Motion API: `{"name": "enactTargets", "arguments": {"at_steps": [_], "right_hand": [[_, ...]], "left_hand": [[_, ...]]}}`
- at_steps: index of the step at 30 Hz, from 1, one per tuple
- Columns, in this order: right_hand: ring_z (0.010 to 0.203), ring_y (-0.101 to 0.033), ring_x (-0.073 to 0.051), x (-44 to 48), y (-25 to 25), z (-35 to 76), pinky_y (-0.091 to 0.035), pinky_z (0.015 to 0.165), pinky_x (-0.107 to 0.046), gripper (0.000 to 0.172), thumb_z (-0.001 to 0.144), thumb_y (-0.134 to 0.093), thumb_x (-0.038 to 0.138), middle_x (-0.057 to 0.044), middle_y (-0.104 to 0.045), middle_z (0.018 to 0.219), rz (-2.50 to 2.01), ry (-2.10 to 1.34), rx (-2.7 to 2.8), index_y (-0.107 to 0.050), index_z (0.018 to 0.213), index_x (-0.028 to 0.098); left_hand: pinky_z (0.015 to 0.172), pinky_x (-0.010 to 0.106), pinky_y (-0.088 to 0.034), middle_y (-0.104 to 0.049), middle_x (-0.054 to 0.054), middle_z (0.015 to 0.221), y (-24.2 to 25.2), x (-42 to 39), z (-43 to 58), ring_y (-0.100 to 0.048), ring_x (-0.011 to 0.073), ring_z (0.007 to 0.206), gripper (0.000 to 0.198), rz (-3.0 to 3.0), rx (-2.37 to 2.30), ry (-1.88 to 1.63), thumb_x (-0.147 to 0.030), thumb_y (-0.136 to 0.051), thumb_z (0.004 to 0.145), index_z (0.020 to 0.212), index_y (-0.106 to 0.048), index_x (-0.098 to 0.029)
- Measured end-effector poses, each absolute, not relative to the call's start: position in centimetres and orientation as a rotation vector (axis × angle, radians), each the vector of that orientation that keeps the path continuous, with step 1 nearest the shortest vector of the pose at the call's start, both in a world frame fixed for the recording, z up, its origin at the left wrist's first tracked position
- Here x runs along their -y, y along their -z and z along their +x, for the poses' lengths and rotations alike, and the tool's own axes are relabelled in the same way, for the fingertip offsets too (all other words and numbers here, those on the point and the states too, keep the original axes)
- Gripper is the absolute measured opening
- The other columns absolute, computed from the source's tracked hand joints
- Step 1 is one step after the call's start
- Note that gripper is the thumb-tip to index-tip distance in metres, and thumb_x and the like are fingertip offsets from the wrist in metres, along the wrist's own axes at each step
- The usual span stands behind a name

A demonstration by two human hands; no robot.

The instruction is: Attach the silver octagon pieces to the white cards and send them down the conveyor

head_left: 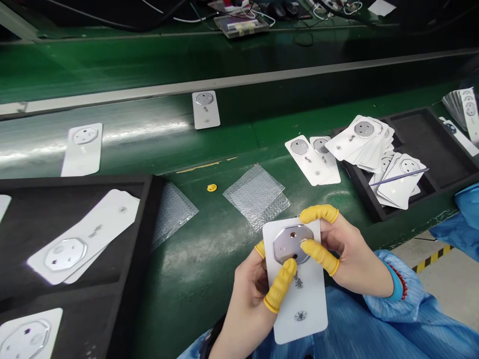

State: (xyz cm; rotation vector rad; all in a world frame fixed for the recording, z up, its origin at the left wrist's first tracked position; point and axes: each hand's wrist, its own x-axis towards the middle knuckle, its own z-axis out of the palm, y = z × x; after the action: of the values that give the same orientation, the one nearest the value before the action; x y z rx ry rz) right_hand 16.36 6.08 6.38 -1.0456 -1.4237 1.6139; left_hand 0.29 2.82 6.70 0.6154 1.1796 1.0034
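A white card point(303, 304) with a silver octagonal piece point(286, 244) near its top is held upright close to my body. My left hand point(258, 294) grips its left edge, the thumb resting on the lower rim of the octagon. On the upper right, my right hand point(348, 249) pinches the card, its thumb on the octagon and its index finger at the top corner. Yellow finger covers are on the fingertips of both hands. Beyond the card lie clear bubble-wrap sheets point(254, 192) and a small yellow piece point(212, 188).
A black tray point(144, 239) with similar cards stands at the left. Another black tray point(458, 144) at the right holds card stacks point(357, 139) and a purple strip point(398, 177). Single cards point(205, 112) lie on the green surface point(183, 289). A blue sleeve point(469, 209) shows at the right edge.
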Motion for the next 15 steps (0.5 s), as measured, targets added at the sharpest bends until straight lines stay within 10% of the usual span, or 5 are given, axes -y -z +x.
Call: {"name": "enactTargets", "arguments": {"at_steps": [15], "right_hand": [[0.073,-0.067,-0.011,-5.98,-6.11,15.87,-0.058,0.065,-0.023,0.022,0.094,-0.054,0.018,0.002,-0.067,0.085,-1.074,-1.468,1.518,-0.049,0.113,0.026]], "left_hand": [[0.044,0.018,-0.050,-0.069,0.000,0.063,-6.29,-2.87,0.98,-0.061,0.0127,0.051,0.028,0.705,-1.322,-1.049,-0.035,-0.084,0.067,0.081,-0.068,-0.017]]}}
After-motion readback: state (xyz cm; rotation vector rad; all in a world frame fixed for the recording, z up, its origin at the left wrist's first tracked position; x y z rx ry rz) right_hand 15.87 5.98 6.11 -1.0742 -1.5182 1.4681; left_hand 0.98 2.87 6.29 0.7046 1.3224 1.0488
